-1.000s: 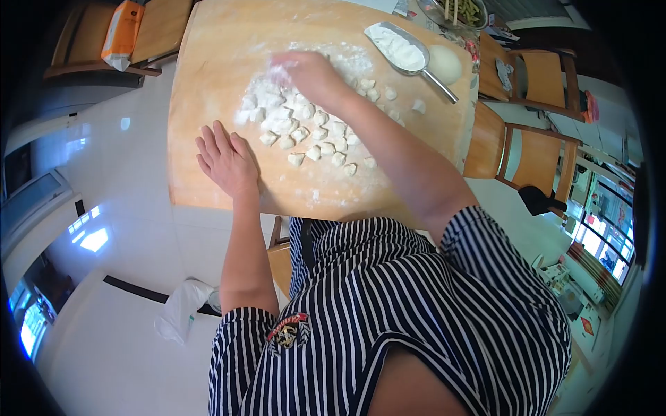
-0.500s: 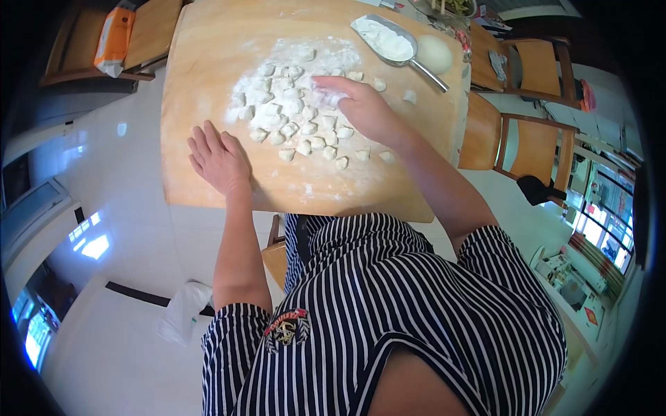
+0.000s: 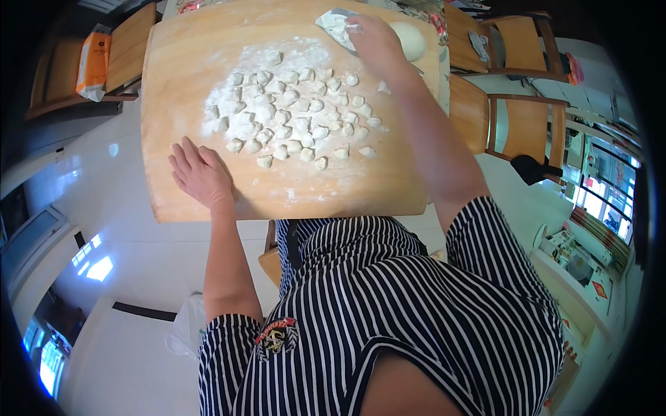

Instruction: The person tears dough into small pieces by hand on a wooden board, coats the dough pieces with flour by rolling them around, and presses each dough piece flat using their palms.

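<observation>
Our right hand (image 3: 377, 46) has moved over the silver metal flour scoop (image 3: 340, 12), grip unclear to us; scoop's long axis slants nearside-right. Left hand (image 3: 201, 173), fingers spread, lies farther off.

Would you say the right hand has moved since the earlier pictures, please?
Yes: against the board, the right hand went forward and right, to the scoop.

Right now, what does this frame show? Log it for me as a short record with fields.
Left hand: left hand flat on the wooden board, palm down
Right hand: right hand at the metal scoop, fingers over its flour; grip unclear
Pieces: many small floured dough pieces, spread mid-board
Ball: pale round ball just right of the right hand
Surroundings: wooden chairs on both sides
</observation>
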`<state>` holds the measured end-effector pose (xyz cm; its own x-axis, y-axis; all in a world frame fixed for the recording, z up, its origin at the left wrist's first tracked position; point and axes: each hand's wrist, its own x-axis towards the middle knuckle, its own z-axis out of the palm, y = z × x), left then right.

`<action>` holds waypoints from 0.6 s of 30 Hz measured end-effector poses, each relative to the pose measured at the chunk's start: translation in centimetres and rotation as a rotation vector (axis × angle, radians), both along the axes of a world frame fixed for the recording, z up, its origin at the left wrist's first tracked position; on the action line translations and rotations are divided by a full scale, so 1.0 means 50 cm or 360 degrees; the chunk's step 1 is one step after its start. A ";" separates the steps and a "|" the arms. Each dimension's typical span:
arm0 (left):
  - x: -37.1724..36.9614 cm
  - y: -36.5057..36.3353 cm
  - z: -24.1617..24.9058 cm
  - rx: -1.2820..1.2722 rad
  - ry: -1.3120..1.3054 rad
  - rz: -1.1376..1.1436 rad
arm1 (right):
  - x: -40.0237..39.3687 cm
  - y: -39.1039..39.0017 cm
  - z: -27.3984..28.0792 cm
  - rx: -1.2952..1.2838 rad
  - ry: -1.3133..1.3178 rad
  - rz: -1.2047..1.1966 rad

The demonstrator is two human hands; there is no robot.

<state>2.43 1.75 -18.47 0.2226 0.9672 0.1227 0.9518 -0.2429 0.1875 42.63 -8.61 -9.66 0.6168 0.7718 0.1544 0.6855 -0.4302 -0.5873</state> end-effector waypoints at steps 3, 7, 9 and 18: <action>0.002 -0.002 0.000 0.0047 -0.0064 -0.0016 | 0.063 0.032 -0.074 -0.0309 -0.0320 0.0048; 0.000 0.000 0.000 0.0037 -0.0041 -0.0009 | 0.071 0.055 -0.090 -0.0468 -0.0432 0.0437; 0.003 0.000 0.004 0.0039 -0.0037 -0.0008 | 0.065 0.050 -0.079 -0.0527 -0.0488 0.0440; 0.004 0.001 0.000 0.0004 0.0014 0.0016 | 0.076 0.038 -0.053 -0.0973 -0.0047 0.0152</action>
<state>2.62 1.82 -18.46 0.2137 0.9691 0.1234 0.9558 -0.2335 0.1786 46.43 -6.72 -12.33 0.5426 0.7778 -0.3171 0.7499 -0.6187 -0.2344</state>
